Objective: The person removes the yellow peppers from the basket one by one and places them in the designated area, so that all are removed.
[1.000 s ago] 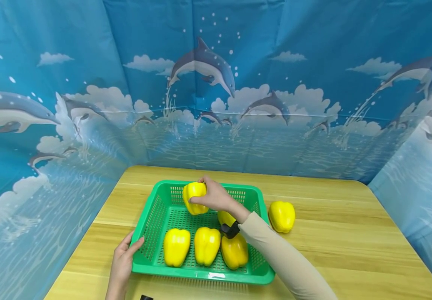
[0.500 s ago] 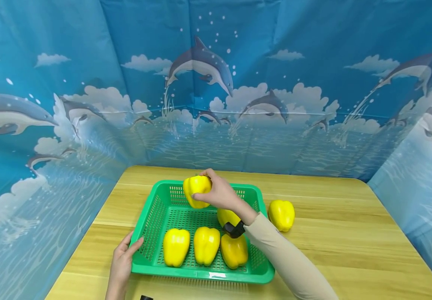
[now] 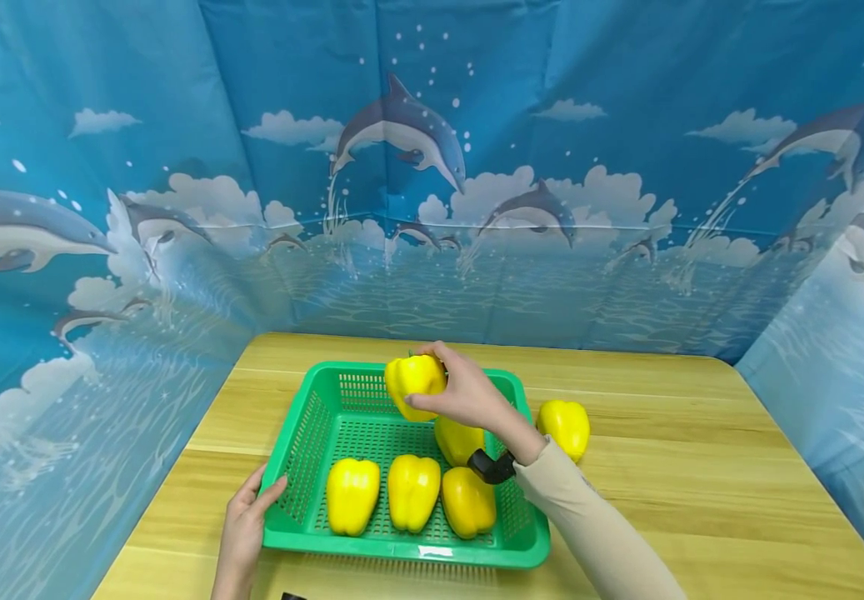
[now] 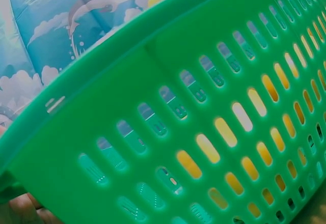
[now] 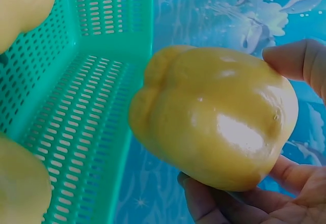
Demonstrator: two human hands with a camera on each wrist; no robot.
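My right hand (image 3: 476, 398) grips a yellow bell pepper (image 3: 412, 385) above the back part of the green basket (image 3: 402, 548). In the right wrist view the thumb and fingers hold this pepper (image 5: 219, 117) from opposite sides, its lobed end turned to the basket. With my left hand (image 3: 242, 512) I hold the basket's left rim, the thumb over the edge. Several more yellow bell peppers lie inside: a front row with one at the left (image 3: 353, 497), and another bell pepper (image 3: 459, 442) behind at the right. Through the slotted basket wall (image 4: 163, 66) yellow shows in the left wrist view.
A yellow bell pepper (image 3: 564, 429) lies on the wooden table (image 3: 701, 467) just right of the basket, partly behind my right forearm. A blue dolphin-print curtain (image 3: 432, 275) stands behind the table and along both sides.
My right hand has raised the bell pepper a little from inside the basket and carried it to the right. The left hand and the basket have stayed in place.
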